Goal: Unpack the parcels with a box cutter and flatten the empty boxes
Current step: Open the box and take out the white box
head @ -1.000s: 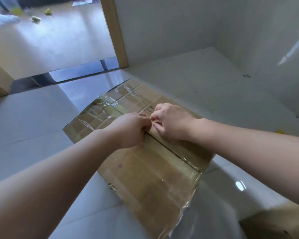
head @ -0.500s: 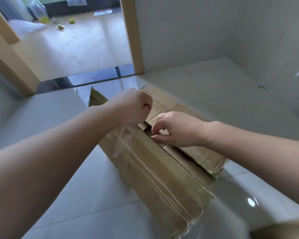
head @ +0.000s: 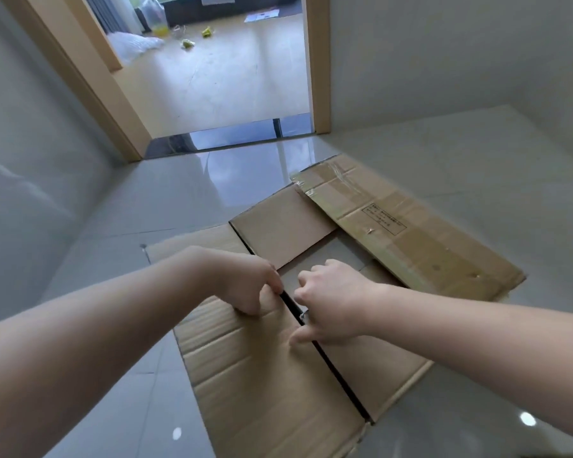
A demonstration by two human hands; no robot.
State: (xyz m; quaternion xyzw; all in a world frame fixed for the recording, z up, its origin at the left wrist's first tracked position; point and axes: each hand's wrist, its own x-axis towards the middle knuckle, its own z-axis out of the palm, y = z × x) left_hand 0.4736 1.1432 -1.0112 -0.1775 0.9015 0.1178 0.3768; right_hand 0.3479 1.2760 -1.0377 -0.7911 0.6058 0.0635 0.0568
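Cardboard, brown and creased, fills the middle of our view: the box (head: 278, 385) lies opened out on the glossy grey tiled floor (head: 186, 200), its flaps spread to every side. At the far left a pale wall (head: 30, 127) runs back to a wooden door frame (head: 80, 81). Through that doorway we see a lighter floor with a white plastic bag (head: 133, 44), a bottle holding yellow liquid (head: 154, 18) and a few small green-yellow scraps (head: 187, 44); these lie well apart from the box.

Nearer to us, our left hand (head: 248, 282) rests on the left panel of the box, its fingers curled down against the cardboard at the edge of the dark gap between the two near panels; we cannot tell whether they grip the edge or only press on it. Just beside it, across the gap, our right hand (head: 331, 302) has its fingers curled, the thumb pressing the cardboard, and seems to pinch a small shiny bit (head: 304, 314) at the gap, too small for us to identify. Beyond the hands a plain inner flap (head: 278, 226) lies flat, and bare floor shows through an opening behind it. To the right a long taped flap (head: 404, 226) with a printed label stretches away, with the right wall (head: 477, 54) behind.
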